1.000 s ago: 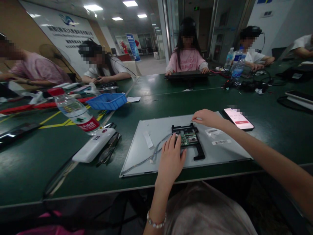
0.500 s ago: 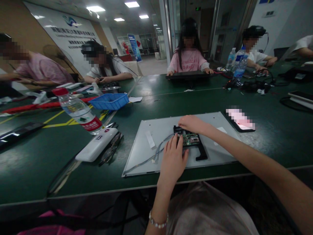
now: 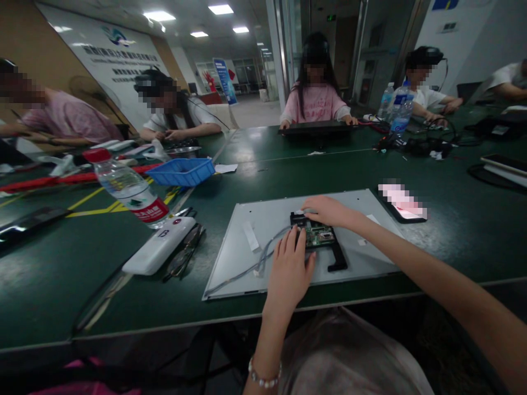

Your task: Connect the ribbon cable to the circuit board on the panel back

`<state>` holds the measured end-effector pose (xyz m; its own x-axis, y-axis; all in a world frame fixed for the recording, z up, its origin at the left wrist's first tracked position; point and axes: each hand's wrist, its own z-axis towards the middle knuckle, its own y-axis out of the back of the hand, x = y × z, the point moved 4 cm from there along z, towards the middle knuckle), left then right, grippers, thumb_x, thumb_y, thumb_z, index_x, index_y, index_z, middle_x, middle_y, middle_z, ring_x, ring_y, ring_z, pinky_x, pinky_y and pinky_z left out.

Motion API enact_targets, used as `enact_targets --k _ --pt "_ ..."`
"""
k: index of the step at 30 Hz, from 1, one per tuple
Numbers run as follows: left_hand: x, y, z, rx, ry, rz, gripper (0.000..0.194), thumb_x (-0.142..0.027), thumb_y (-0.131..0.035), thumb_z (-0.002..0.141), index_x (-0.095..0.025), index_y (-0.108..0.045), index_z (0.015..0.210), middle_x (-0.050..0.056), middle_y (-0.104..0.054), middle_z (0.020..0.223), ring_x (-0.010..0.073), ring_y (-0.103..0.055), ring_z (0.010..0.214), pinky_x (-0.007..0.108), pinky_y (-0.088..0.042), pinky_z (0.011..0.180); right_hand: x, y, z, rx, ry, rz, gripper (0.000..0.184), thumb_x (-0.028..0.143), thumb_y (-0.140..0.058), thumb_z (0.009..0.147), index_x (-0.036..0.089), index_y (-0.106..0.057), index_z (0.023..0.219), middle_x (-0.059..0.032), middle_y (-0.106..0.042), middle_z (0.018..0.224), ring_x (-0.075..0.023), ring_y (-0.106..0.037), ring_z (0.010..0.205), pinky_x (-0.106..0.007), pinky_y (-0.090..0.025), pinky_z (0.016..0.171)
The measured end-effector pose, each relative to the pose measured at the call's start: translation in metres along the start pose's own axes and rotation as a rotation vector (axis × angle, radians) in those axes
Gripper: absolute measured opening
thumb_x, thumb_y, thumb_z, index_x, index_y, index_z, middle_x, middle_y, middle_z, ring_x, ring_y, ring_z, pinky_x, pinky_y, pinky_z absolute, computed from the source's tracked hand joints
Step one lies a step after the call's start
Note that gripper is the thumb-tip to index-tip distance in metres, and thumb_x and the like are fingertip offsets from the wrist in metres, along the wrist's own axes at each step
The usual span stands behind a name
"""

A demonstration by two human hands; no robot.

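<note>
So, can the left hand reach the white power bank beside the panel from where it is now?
Probably yes: the left hand rests on the grey panel, and only bare panel and glasses lie before the white power bank.

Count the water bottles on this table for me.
3: one water bottle with a red cap stands near left; two more stand far right by a seated person. Others may be hidden behind clutter.
</note>
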<state>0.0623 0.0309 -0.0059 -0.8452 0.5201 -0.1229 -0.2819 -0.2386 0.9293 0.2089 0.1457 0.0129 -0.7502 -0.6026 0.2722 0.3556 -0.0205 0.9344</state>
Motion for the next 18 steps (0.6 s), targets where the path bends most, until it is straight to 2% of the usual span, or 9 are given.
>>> enact_targets --k 5,8,13,18 --pt "0.0 0.0 0.0 -0.015 0.0 -0.012 0.049 -0.032 -0.043 0.094 -0.013 -0.035 0.138 0.015 -0.039 0.146 0.0277 -0.038 0.133 0.046 -0.034 0.109 -0.012 0.023 -0.034 -0.015 -0.038 0.02 0.029 0.026 -0.049 0.09 0.017 -0.065 0.112 -0.0088 -0.067 0.118 -0.0227 -0.059 0.11 -0.035 -0.043 0.096" --pt "-0.001 -0.001 0.0 -0.009 0.008 -0.012 0.05 -0.032 -0.043 0.094 -0.013 -0.034 0.139 0.015 -0.039 0.146 0.0276 -0.036 0.134 0.046 -0.033 0.109 -0.026 0.032 -0.066 -0.024 -0.129 0.012 0.031 0.03 -0.05 0.089 0.017 -0.066 0.113 -0.0096 -0.067 0.116 -0.0245 -0.06 0.109 -0.039 -0.044 0.095" --pt "-0.001 0.001 0.001 0.01 0.012 -0.008 0.049 -0.031 -0.044 0.093 -0.015 -0.036 0.139 0.014 -0.039 0.146 0.0274 -0.037 0.134 0.046 -0.033 0.109 -0.043 0.029 -0.109 -0.064 -0.285 0.072 0.03 0.033 -0.054 0.086 0.019 -0.067 0.109 -0.0091 -0.068 0.112 -0.0241 -0.062 0.103 -0.037 -0.048 0.088" --pt "-0.001 0.001 0.001 0.019 0.014 -0.004 0.05 -0.031 -0.044 0.093 -0.014 -0.035 0.139 0.014 -0.038 0.147 0.0273 -0.037 0.134 0.046 -0.033 0.11 -0.045 0.021 -0.123 -0.101 -0.387 0.082 0.029 0.033 -0.061 0.081 0.018 -0.069 0.105 -0.0103 -0.068 0.106 -0.0246 -0.063 0.096 -0.038 -0.05 0.086"
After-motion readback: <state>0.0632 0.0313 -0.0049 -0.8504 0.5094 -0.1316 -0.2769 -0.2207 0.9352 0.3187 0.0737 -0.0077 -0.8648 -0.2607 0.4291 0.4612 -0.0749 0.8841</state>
